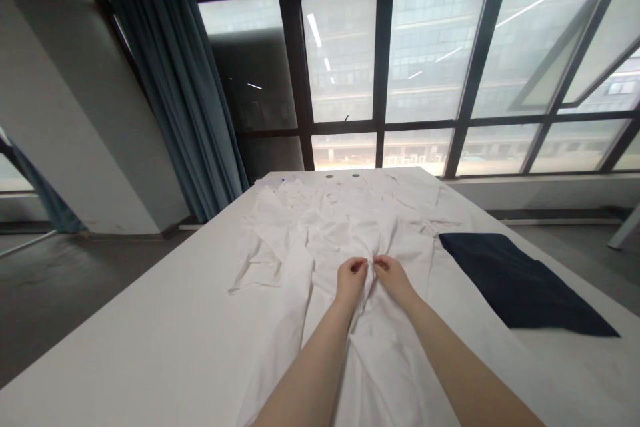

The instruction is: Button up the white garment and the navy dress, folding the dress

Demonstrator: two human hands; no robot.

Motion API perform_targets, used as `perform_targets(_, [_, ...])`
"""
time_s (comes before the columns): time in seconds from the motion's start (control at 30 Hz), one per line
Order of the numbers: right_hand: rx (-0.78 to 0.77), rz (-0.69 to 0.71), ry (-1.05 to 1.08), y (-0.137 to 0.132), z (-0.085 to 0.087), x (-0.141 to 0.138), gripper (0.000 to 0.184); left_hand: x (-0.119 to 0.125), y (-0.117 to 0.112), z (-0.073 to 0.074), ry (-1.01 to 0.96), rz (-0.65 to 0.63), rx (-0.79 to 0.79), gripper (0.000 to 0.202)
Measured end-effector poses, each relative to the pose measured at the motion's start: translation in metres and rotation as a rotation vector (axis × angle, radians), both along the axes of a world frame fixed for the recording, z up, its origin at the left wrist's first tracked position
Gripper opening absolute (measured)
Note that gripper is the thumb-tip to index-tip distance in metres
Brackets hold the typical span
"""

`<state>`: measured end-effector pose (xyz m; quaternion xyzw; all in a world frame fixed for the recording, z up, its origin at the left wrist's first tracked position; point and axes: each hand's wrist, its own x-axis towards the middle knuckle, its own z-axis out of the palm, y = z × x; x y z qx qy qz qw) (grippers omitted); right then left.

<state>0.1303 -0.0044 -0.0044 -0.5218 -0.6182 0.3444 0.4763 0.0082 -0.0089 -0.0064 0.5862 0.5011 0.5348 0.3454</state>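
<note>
A white garment (320,233) lies spread and wrinkled along the middle of a long white table (150,347). My left hand (351,278) and my right hand (392,275) meet at the garment's centre line. Both hands are closed in a pinch on the white fabric, fingertips almost touching each other. What exactly sits between the fingertips is too small to make out. My forearms reach in from the bottom edge over the lower part of the garment.
A folded dark navy cloth (520,283) lies flat on the table to the right of the garment. Two small dark round spots (343,176) sit at the table's far end. Large windows and a blue curtain (185,80) stand beyond the table.
</note>
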Motion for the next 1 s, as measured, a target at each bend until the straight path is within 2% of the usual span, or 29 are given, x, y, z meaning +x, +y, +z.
perform_targets(0.3, [0.078,-0.119,-0.064,-0.002,0.01,0.002,0.025,-0.002,-0.002,0.004,0.266,0.037,0.087,0.016])
perform_targets(0.6, [0.022,-0.076,-0.146,-0.003,0.004,0.001,0.026,-0.001,0.0,0.005,0.132,0.051,0.031,0.017])
perform_targets(0.8, [0.037,-0.067,-0.092,0.001,0.002,0.003,0.025,0.0,-0.001,0.006,0.199,0.062,0.043,0.016])
perform_targets(1.0, [0.056,-0.09,-0.065,0.003,0.007,0.006,0.026,0.001,-0.002,0.004,0.3,0.051,0.115,0.016])
